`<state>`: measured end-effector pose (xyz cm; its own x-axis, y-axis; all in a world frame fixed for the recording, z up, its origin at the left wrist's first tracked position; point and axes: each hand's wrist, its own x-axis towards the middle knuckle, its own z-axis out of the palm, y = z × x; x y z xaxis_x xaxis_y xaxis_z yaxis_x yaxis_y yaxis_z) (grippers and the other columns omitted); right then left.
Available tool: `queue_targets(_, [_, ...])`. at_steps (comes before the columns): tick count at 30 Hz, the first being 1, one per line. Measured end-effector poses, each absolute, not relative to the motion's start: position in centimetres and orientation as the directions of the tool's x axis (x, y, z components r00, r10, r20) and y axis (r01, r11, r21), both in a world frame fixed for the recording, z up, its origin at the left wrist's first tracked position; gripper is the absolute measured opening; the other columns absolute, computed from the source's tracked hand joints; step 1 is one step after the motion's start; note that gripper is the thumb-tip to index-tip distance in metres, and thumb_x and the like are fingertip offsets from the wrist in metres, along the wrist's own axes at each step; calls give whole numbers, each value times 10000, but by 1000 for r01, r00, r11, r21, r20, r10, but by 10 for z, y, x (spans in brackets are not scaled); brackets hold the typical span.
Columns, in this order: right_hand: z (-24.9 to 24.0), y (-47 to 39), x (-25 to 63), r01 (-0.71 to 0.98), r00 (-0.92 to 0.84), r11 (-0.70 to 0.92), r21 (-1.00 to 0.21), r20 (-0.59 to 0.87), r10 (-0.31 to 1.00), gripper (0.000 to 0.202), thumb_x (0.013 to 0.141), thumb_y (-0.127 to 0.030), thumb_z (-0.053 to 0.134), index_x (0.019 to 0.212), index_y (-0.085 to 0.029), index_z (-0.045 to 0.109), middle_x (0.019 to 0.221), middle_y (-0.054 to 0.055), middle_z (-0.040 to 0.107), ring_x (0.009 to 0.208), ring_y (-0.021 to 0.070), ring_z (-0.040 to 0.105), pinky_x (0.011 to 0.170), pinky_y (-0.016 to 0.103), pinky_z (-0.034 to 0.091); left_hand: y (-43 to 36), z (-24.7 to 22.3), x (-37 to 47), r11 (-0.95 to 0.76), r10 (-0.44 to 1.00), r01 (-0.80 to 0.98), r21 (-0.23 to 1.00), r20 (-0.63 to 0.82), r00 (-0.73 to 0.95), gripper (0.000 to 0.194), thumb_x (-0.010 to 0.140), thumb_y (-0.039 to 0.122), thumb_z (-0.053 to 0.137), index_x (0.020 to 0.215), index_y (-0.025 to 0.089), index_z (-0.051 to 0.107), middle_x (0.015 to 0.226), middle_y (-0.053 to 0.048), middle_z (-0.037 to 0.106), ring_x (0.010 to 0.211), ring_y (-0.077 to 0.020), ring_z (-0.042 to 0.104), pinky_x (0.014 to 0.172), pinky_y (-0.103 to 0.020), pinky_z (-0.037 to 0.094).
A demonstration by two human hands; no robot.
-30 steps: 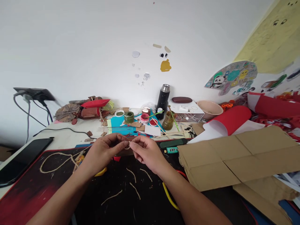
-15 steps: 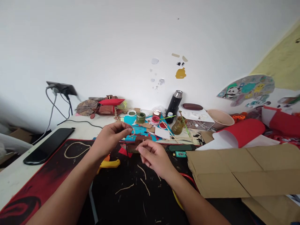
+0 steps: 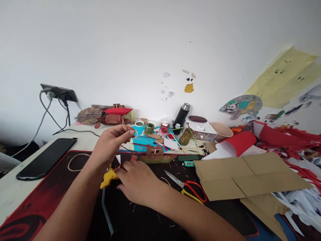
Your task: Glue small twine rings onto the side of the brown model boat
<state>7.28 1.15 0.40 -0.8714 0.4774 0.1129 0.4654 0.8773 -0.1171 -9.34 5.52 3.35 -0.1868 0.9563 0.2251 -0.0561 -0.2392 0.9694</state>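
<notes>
My left hand [image 3: 112, 142] is raised above the mat, thumb and fingertips pinched on a small loop of twine [image 3: 136, 134]. My right hand [image 3: 136, 179] is lower and reaches across to the left, back of the hand up. Its fingers are apart, with the tips at a yellow glue gun [image 3: 108, 178] on the mat; whether they touch it is hard to see. The glue gun is partly hidden behind my left forearm and right fingers. Just beyond my right hand stands a small brown and green model boat [image 3: 157, 158].
Scissors [image 3: 192, 190] with red and yellow handles lie right of my right forearm. Folded cardboard [image 3: 240, 175] covers the right side. Paint jars [image 3: 149, 129] and a black flask [image 3: 181, 118] stand at the back. A phone [image 3: 46, 159] and a twine ring [image 3: 75, 163] lie left.
My right hand has moved left and down to the glue gun, leaving my left hand, which still pinches the twine loop. The view has shifted, and the scissors now show.
</notes>
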Motion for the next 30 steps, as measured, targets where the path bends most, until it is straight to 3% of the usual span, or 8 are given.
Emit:
queue_targets(4, [-10, 13, 59, 508, -857, 861, -24, 90, 508, 351, 1031, -261, 743, 1327, -77, 696, 1157, 166, 761, 1057, 313, 720, 953, 463, 600, 56, 37, -99, -265, 948, -80, 961, 245, -204, 307, 719, 455, 949, 738, 206, 769, 711, 1, 659, 662, -145, 528, 623, -271, 429])
queue_targets(15, [-6, 17, 34, 500, -864, 866, -23, -72, 498, 288, 1028, -224, 676, 1270, -70, 706, 1176, 160, 798, 1051, 309, 779, 859, 430, 637, 53, 46, -109, -278, 938, -146, 949, 236, -256, 337, 650, 456, 987, 751, 192, 804, 752, -22, 708, 668, -141, 553, 596, -256, 442])
queue_targets(22, [-5, 19, 37, 574, -809, 774, -267, -39, 586, 369, 957, -337, 663, 1244, -120, 744, 1190, 174, 821, 1000, 337, 810, 793, 430, 667, 48, 51, -131, -355, 896, -191, 915, 274, -350, 288, 654, 407, 991, 743, 200, 812, 698, -10, 679, 647, -129, 548, 556, -232, 415])
queue_targets(27, [1, 24, 43, 566, -737, 621, -543, 5, 676, 375, 912, -316, 683, 1238, -165, 790, 1192, 146, 839, 1022, 316, 807, 891, 393, 641, 46, 55, -146, -422, 850, -251, 871, 284, -443, 276, 590, 344, 1008, 739, 200, 826, 729, -10, 695, 640, -103, 570, 586, -202, 467])
queue_targets(30, [-1, 25, 48, 513, -682, 447, -733, -31, 731, 351, 909, -309, 702, 1227, -203, 805, 1078, 86, 843, 878, 257, 798, 767, 338, 632, 47, 56, -151, -439, 835, -266, 858, 280, -474, 257, 582, 302, 1003, 727, 192, 821, 713, -9, 681, 636, -103, 573, 576, -197, 478])
